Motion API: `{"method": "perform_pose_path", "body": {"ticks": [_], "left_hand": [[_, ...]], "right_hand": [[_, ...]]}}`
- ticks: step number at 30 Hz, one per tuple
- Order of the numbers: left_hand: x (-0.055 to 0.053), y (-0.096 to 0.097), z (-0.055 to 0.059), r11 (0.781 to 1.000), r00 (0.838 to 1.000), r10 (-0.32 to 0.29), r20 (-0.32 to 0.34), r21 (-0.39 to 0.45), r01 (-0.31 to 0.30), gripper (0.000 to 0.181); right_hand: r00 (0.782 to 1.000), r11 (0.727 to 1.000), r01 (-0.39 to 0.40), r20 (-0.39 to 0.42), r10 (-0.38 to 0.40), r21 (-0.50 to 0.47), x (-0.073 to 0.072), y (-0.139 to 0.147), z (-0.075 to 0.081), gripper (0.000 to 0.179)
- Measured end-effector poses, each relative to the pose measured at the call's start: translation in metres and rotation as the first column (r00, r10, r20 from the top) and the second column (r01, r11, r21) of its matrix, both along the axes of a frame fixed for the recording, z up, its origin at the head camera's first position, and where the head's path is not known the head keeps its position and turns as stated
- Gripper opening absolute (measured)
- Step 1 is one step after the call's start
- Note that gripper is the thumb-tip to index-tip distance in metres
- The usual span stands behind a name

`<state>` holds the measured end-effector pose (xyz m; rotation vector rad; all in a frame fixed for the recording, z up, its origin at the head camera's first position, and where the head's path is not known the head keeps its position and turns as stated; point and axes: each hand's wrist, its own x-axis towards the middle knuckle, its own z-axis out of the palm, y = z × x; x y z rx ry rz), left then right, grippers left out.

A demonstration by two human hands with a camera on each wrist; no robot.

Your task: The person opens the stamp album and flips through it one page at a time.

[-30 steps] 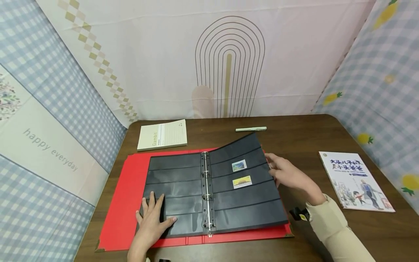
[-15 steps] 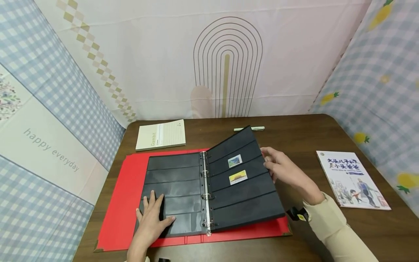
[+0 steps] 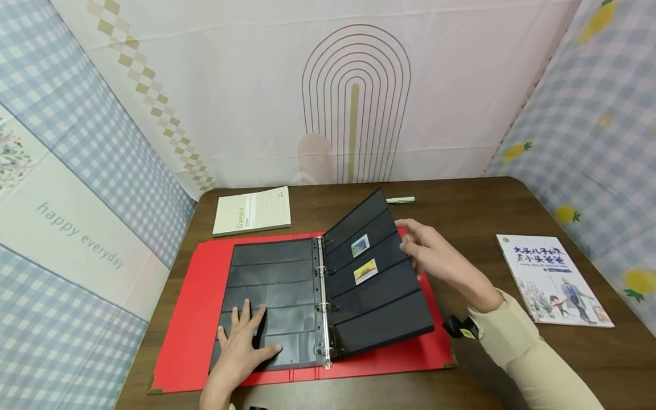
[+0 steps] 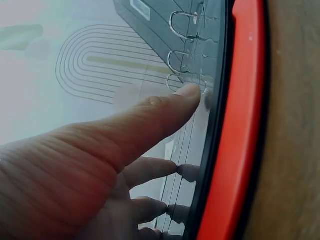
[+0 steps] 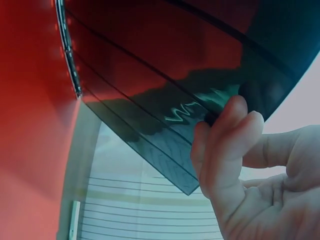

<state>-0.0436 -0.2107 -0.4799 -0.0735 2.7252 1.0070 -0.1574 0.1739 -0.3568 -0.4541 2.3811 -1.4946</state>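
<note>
A stamp album with a red cover (image 3: pixel 185 324) lies spread on the table, black pocket pages held by metal rings (image 3: pixel 322 290). My left hand (image 3: pixel 237 347) rests on the left page (image 3: pixel 274 273) with fingers spread; in the left wrist view its thumb (image 4: pixel 145 117) touches the glossy page. At the outer edge of the raised right-hand pages (image 3: pixel 379 307), my right hand (image 3: pixel 435 256) pinches between thumb and fingers. A blue-green stamp (image 3: pixel 360 245) and a yellow stamp (image 3: pixel 365 272) sit in their pockets. The right wrist view shows the pages' shiny underside (image 5: pixel 145 75) above the red cover.
A cream notepad (image 3: pixel 252 212) lies behind the album at left. The pale green pen (image 3: pixel 401 200) is partly hidden by the lifted pages. To the right, a picture book (image 3: pixel 556 282) lies on the brown table (image 3: pixel 456 208). Patterned cloths (image 3: pixel 246 102) hang around the table.
My right hand has moved left and lifted the black pages higher, tilting them with their stamps toward the rings. The left hand stays on the left page, its fingers shifted slightly.
</note>
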Motion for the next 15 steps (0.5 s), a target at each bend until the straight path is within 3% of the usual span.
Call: {"method": "perform_pose_path", "body": {"ticks": [15], "left_hand": [[-0.001,0.000,-0.002,1.000,1.000,0.004,0.004,0.007,-0.004,0.093]], "right_hand": [[0.999,0.999,-0.014,-0.043,0.016,0.035,-0.003,-0.012,0.020,0.052]]}}
